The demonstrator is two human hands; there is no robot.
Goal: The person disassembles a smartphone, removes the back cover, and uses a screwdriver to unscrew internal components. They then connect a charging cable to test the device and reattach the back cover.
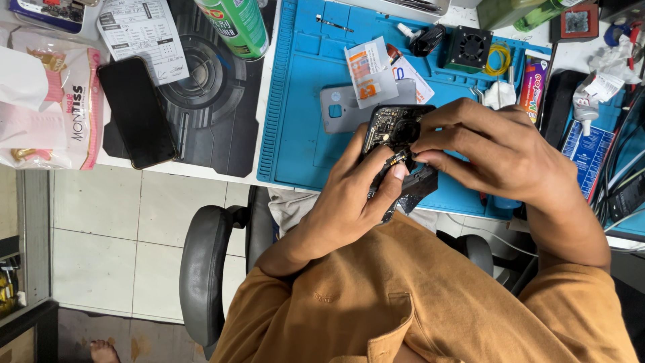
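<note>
The opened phone (393,138) is being cradled steady above the blue mat (302,101) in the curled left hand (353,195), seemingly so a small part inside can be pinched by the right hand (494,151) fingertips.

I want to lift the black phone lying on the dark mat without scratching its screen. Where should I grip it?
Probably grip the black phone by its two long edges, coming from above. It lies flat, screen up and slightly slanted, with bare mat along both long sides, so fingers can reach them without touching the glass.
</note>
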